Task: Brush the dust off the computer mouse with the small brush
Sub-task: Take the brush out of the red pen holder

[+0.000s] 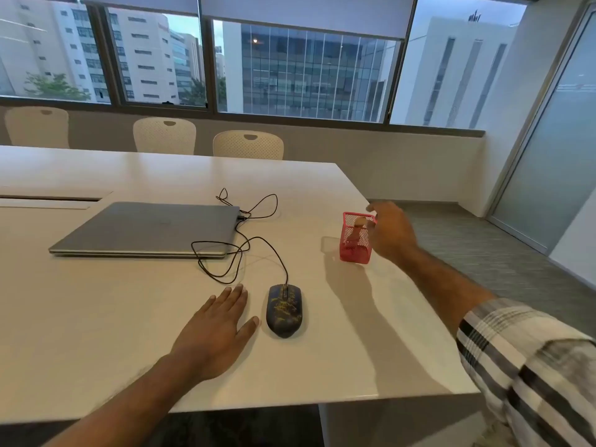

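Note:
A dark computer mouse (284, 310) speckled with yellow dust lies on the white table (96, 317), its black cable running back to the laptop. My left hand (216, 330) lies flat on the table just left of the mouse, fingers straight. A small brush (357, 230) with a wooden handle stands inside a red mesh holder (354, 251) at the right. My right hand (392, 232) hovers at the holder's right rim with relaxed fingers and holds nothing.
A shut grey laptop (151, 229) lies behind the mouse, with loops of black cable (238, 250) beside it. The table's right edge runs close behind the red holder. Three white chairs (248, 145) stand at the far side under the windows.

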The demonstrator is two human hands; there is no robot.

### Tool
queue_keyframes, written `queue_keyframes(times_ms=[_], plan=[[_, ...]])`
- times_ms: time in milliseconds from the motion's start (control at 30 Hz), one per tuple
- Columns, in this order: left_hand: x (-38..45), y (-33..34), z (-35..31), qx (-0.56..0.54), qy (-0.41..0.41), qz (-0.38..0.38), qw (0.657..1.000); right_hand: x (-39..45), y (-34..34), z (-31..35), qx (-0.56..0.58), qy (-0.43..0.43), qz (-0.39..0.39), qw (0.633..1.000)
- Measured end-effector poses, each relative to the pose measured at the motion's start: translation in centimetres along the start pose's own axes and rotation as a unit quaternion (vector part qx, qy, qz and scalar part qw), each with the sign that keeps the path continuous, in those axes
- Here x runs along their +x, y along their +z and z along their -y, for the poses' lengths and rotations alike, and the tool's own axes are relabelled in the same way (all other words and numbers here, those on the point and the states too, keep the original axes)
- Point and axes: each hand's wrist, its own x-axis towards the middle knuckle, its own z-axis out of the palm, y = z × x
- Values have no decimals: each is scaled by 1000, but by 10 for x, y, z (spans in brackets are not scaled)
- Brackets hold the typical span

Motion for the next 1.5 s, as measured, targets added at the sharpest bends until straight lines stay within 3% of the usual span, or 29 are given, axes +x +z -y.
queue_keyframes(times_ms=[200,467,833,1100,1300,1500], plan=[[2,3,3,12,3,0,1000,20,2,6,-70,3,91,993],[2,3,3,4,1,-14,1000,27,6,13,-105,-16,111,988],[0,1,1,3,-3,-15,1000,29,-17,25,-44,-17,27,999],[0,0,0,7,-4,-11,1000,15,-38,35,94,30,-120,988],[2,1,2,12,1,-11,1000,-9,-55,43,231,121,-183,948],[2,2,3,8,5,-15,1000,-46,-53,45,487,277,-142,816]])
